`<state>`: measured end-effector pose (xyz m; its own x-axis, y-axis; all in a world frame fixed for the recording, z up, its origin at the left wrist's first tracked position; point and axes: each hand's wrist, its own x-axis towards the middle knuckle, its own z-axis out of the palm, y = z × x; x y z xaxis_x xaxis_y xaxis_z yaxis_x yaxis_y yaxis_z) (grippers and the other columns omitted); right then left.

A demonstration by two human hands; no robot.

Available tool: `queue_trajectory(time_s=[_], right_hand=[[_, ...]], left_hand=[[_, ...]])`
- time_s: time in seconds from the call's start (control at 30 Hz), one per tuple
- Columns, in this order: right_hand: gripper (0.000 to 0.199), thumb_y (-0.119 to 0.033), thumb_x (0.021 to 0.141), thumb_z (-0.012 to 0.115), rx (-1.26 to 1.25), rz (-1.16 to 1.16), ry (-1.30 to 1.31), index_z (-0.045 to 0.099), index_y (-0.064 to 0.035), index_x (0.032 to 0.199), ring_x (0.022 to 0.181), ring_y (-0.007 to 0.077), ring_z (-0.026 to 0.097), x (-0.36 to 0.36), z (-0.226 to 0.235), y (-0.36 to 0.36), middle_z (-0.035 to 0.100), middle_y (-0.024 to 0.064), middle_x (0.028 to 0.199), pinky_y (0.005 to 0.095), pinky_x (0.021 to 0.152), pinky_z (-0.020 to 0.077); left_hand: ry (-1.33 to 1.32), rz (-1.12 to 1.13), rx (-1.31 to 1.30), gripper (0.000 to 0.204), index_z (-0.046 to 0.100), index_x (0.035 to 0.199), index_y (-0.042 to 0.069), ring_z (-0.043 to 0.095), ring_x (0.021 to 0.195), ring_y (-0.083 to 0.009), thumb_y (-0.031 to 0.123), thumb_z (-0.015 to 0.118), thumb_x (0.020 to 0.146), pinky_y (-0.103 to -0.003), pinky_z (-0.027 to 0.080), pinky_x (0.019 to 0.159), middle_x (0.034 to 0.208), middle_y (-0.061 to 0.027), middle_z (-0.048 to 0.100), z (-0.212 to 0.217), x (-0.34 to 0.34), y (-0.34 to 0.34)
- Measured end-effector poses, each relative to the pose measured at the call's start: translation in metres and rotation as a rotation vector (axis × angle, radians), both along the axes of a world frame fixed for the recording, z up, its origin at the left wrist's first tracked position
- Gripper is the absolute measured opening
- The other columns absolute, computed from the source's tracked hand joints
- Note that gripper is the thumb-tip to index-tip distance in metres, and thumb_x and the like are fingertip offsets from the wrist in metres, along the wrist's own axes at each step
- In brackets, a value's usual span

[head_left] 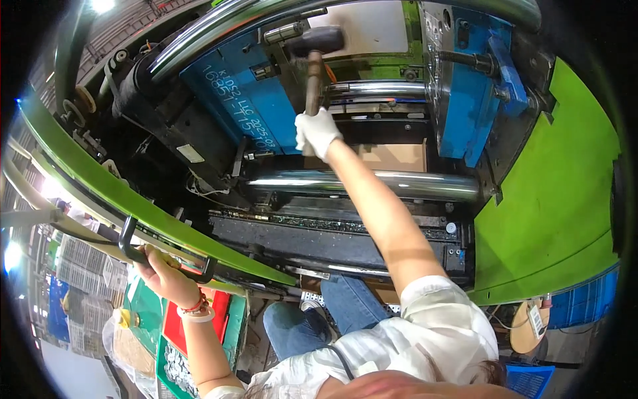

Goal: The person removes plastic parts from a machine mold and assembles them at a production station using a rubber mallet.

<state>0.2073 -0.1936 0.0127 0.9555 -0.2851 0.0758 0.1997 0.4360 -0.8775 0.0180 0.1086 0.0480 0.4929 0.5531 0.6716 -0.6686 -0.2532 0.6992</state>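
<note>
My right hand (pixel 317 131), in a white glove, grips the wooden handle of a hammer (pixel 315 60) and holds it up inside an open moulding machine. The hammer's dark head sits against the blue mould half (pixel 246 93) on the left. My bare left hand (pixel 161 271) wraps around a black door handle (pixel 133 247) on the green machine frame (pixel 100 183). A red and white band circles that wrist.
A second blue mould block (pixel 462 86) stands at the right. Shiny steel tie bars (pixel 372 183) cross below my arm. A cardboard box (pixel 392 156) lies under the moulds. Green and red crates (pixel 173 339) and blue crates (pixel 585 302) sit on the floor.
</note>
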Motion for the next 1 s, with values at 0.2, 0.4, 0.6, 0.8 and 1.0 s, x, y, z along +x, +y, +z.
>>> queue_trajectory(time_s=[0.2,0.4,0.6,0.8,1.0], right_hand=[[0.014,-0.001,0.075,0.055,0.142,-0.007,-0.182,0.043,-0.0005,0.083,0.036,0.0187,0.047,0.003,0.000,-0.028,0.047,0.0081,0.052,0.0343,0.034,0.0432],[0.012,-0.003,0.078,0.053,-0.020,0.010,0.009,0.045,0.0013,0.085,0.037,0.0215,0.051,0.007,-0.004,0.011,0.051,0.0105,0.054,0.0360,0.033,0.0443],[0.009,-0.003,0.079,0.055,0.129,-0.070,-0.145,0.047,-0.0023,0.075,0.036,0.0191,0.047,0.015,0.001,-0.037,0.047,0.0065,0.049,0.0338,0.035,0.0422],[0.007,-0.004,0.081,0.052,0.324,-0.130,-0.132,0.046,-0.0023,0.078,0.036,0.0185,0.044,0.055,0.025,-0.048,0.042,0.0046,0.049,0.0340,0.035,0.0402],[0.014,-0.001,0.079,0.056,-0.023,0.126,-0.090,0.043,-0.0007,0.084,0.037,0.0203,0.046,0.044,0.032,-0.064,0.046,0.0080,0.051,0.0390,0.038,0.0452]], left_hand=[[0.016,-0.025,0.036,0.012,0.054,0.102,0.005,0.032,0.050,-0.0024,0.014,0.052,0.095,-0.018,0.026,0.046,0.061,0.0056,0.038,-0.002,-0.002,0.009],[0.001,0.004,0.022,0.012,0.054,0.103,0.005,0.032,0.050,-0.0020,0.014,0.051,0.095,-0.018,0.026,0.046,0.062,0.0056,0.039,-0.003,0.003,0.003],[0.003,-0.028,0.042,0.015,0.054,0.105,0.004,0.031,0.050,-0.0019,0.015,0.052,0.094,-0.017,0.026,0.046,0.062,0.0054,0.040,-0.001,-0.003,0.007],[0.003,0.013,0.008,0.015,0.054,0.106,0.004,0.030,0.048,-0.0016,0.014,0.052,0.094,-0.018,0.025,0.045,0.059,0.0063,0.037,-0.002,0.002,0.000],[0.015,0.003,0.017,0.016,0.054,0.107,0.003,0.029,0.048,-0.0020,0.014,0.051,0.095,-0.018,0.024,0.045,0.059,0.0062,0.036,-0.005,-0.003,0.010]])
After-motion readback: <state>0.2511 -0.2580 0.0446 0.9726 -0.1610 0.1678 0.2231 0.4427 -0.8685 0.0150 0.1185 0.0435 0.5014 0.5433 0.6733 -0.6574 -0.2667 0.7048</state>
